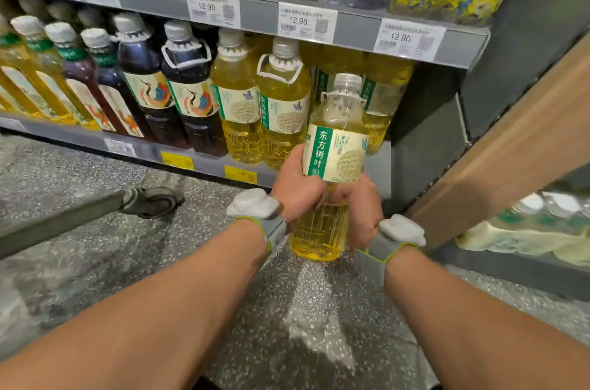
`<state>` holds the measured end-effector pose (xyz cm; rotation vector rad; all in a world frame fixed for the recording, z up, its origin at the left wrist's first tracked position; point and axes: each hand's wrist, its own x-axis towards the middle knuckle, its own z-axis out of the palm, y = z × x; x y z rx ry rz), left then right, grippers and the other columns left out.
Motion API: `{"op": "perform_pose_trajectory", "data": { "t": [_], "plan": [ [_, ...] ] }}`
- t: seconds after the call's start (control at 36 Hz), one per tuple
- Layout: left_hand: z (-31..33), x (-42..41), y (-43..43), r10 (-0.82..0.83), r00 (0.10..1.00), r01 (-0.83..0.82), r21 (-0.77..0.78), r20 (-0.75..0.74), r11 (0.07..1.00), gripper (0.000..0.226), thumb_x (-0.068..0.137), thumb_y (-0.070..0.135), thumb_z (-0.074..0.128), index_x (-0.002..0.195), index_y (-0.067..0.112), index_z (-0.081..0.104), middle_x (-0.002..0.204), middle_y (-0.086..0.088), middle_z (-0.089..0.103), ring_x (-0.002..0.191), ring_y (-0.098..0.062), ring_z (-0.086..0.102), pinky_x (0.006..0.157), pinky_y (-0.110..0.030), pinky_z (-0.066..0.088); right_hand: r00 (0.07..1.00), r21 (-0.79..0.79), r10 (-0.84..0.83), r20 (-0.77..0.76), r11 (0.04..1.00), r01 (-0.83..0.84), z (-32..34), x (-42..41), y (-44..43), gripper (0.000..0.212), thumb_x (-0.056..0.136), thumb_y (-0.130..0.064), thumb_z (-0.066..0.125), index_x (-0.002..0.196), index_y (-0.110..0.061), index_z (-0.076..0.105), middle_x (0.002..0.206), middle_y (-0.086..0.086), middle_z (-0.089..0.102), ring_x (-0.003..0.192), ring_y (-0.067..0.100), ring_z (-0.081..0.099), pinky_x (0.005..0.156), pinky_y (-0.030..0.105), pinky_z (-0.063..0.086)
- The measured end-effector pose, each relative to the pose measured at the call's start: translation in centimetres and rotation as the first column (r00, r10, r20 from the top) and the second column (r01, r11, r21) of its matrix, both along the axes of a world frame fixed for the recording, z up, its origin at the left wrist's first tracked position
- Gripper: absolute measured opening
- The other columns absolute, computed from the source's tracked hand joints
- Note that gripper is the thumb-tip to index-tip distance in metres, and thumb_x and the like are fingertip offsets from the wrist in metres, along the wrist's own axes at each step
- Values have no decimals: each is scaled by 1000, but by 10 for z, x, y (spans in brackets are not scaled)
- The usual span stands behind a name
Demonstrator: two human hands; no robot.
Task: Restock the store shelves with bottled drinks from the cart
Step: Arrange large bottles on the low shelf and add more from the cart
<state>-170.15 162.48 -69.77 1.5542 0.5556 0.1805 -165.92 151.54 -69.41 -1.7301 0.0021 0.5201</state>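
While 2 hands clamp it, 1 large clear plastic bottle of yellow drink (332, 150), green-and-cream label, sits cap up before the lower grey metal shelf (79, 139). Left hand (295, 188): curled round its middle. Right hand (360, 210): wrapped just below. Matching yellow bottles (236, 95): shelved behind.

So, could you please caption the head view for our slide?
Left hand and right hand grip a yellow drink bottle before matching bottles on the shelf.
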Motion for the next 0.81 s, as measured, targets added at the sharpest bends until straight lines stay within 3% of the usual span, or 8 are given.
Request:
{"op": "perform_pose_trajectory", "data": {
  "t": [0.06,0.14,0.25,0.42,0.5,0.64,0.72,0.81],
  "plan": [
    [3,7,0,-9,999,9,-1,39,1000,75,40,-4,45,110,20,55,77,8,70,59,-11,60,36,-23,35,999,-7,32,33,999,-32,5,6,2,57,43,-12,61,98,6,61,90,15,62,78,27,53,66,38,47],
    [4,15,2,-33,997,31,40,67,999,81,40,-9,49,116,18,54,94,0,72,81,-18,67,42,-27,43,998,2,44,37,999,-44,9,18,0,53,50,-2,65,102,11,60,91,16,64,78,31,60,60,29,53],
    [8,24,2,-83,991,71,110,107,991,82,50,-23,50,120,19,51,102,-2,70,81,-23,67,38,-22,40,998,41,48,50,998,-50,18,29,-5,54,62,21,62,109,-5,54,84,-4,62,74,5,54,42,9,41],
    [10,27,6,-158,972,136,132,175,982,73,60,-23,49,119,19,49,87,4,67,48,-4,61,35,-17,39,993,105,16,117,994,-28,13,30,-5,74,54,24,59,123,-5,56,108,3,70,99,19,65,68,25,58],
    [12,31,5,-163,960,141,111,229,984,71,56,-13,50,118,22,48,91,-3,69,46,-8,60,33,-23,39,987,86,-6,163,996,-9,14,36,-2,74,51,23,62,116,-13,55,102,-5,69,101,17,62,63,20,56],
    [12,36,9,-111,959,72,155,262,985,89,48,-5,56,129,32,47,100,4,70,83,-21,70,43,-31,49,968,56,-33,248,998,20,14,40,4,84,43,12,64,120,-21,56,108,-5,71,106,21,64,83,44,60],
    [15,38,8,-86,973,23,284,214,959,94,49,6,58,139,26,44,103,-1,54,105,-27,52,67,-49,55,944,6,-44,326,999,45,14,40,6,88,37,-1,62,120,-27,53,106,-8,69,104,19,64,86,47,58],
    [15,40,9,-60,987,3,365,146,931,96,57,-1,61,147,22,38,104,-2,40,113,-25,37,91,-48,46,924,1,-47,380,999,50,11,41,9,80,42,0,63,113,-32,50,100,-12,68,97,13,65,87,48,56]
  ]
}}
